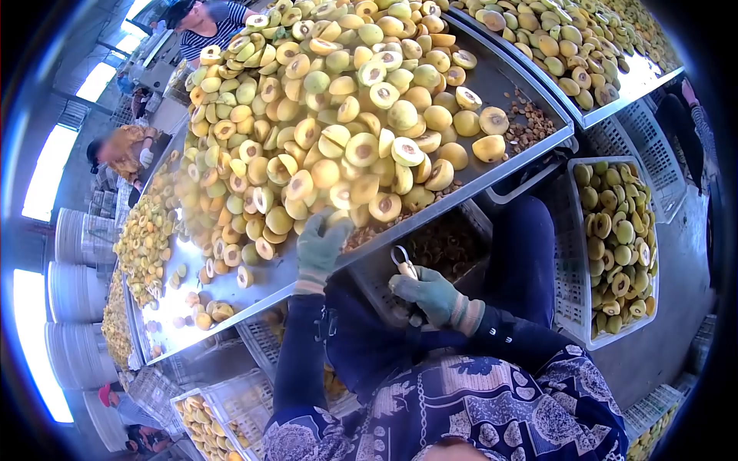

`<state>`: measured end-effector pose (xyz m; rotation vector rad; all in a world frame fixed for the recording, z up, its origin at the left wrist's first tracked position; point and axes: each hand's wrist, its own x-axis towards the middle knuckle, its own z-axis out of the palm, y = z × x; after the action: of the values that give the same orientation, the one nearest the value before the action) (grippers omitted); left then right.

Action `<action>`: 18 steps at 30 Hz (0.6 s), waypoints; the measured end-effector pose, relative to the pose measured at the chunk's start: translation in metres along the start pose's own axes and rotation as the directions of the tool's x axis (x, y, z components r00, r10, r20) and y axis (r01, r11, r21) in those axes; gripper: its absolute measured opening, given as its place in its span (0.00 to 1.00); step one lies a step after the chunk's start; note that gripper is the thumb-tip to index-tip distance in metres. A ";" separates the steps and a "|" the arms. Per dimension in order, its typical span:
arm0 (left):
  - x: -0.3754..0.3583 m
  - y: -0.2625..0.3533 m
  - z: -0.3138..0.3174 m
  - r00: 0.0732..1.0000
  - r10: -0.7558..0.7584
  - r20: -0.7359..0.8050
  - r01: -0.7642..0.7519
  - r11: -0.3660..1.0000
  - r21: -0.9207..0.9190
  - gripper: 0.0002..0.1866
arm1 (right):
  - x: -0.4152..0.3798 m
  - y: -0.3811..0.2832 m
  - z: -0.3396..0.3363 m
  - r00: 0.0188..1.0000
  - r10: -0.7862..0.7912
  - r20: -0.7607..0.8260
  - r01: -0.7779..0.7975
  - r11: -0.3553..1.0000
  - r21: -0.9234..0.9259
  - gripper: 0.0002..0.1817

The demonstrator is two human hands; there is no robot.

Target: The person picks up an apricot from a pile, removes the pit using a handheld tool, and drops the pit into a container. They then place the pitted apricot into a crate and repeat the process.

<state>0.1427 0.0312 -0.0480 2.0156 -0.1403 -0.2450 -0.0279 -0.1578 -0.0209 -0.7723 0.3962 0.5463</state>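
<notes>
My left hand [320, 250], in a grey-green glove, is at the near edge of a big heap of halved yellow peaches [361, 150]. Its fingers close around a peach half [338, 220], partly hidden by the glove. My right hand [432, 298], gloved alike, is above my lap, wrapped round the pale handle of a loop-ended pitting knife [405, 266]. The knife's metal ring points up and away from me. The heap rests on a metal table [461, 183] with a raised rim; many cut faces show brown hollows or pits.
Loose brown pits [530, 123] lie at the table's right corner. Below the rim stands a crate with dark pits [446, 246]. A white crate of peach halves [615, 250] is at my right. More crates [215, 426] are lower left. Co-workers [127, 154] sit across at left.
</notes>
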 end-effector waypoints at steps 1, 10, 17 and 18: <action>-0.018 0.029 -0.004 0.993 -0.077 0.093 0.100 0.956 -0.275 0.24 | -0.003 -0.004 0.006 0.999 -0.049 -0.003 0.048 0.997 -0.062 0.08; -0.107 0.079 0.034 0.974 -0.012 0.225 0.192 0.570 -0.799 0.32 | -0.013 0.002 0.024 0.777 -0.615 0.136 0.574 0.603 -0.554 0.08; -0.130 0.098 0.058 0.994 0.095 0.046 -0.038 0.729 -0.683 0.36 | -0.035 0.006 0.017 0.638 -0.758 0.138 0.569 0.342 -0.748 0.09; -0.130 0.099 0.060 0.992 0.120 0.027 -0.070 0.733 -0.677 0.36 | -0.037 0.006 0.016 0.649 -0.748 0.140 0.546 0.331 -0.769 0.09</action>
<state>0.0026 -0.0385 0.0298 1.2608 -0.1687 -0.2543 -0.0582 -0.1541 0.0060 -1.7603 0.0023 -0.2388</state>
